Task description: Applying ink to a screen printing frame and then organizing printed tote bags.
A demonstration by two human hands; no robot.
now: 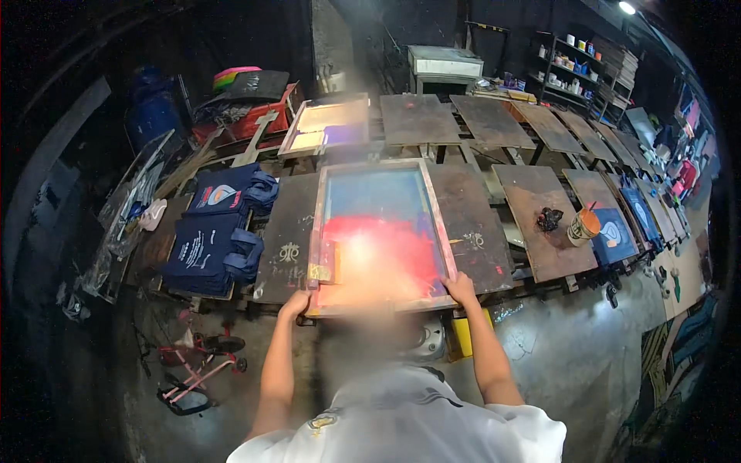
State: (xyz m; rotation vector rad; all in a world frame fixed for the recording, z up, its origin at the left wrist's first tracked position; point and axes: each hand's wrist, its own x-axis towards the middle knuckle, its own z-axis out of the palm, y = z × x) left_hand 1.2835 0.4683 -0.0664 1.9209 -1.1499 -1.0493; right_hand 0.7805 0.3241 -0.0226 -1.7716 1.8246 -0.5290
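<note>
A wooden screen-printing frame [436,220] lies over a dark board in front of me. Its mesh is blue-grey at the far end and smeared with red and orange ink nearer me. My left hand [296,305] is closed on the near left corner of the frame, and my right hand [461,288] grips the near right corner. Inside the left edge, close to my left hand, rests what looks like a squeegee [330,262]. A pale blur hides part of the frame's near edge.
Navy tote bags [202,255] are stacked at left. A second screen frame [289,139] lies behind. On the right, an orange-topped container [584,225] and a crumpled black lump [549,219] sit on a board [532,258]. A small pink tricycle [202,370] stands on the floor.
</note>
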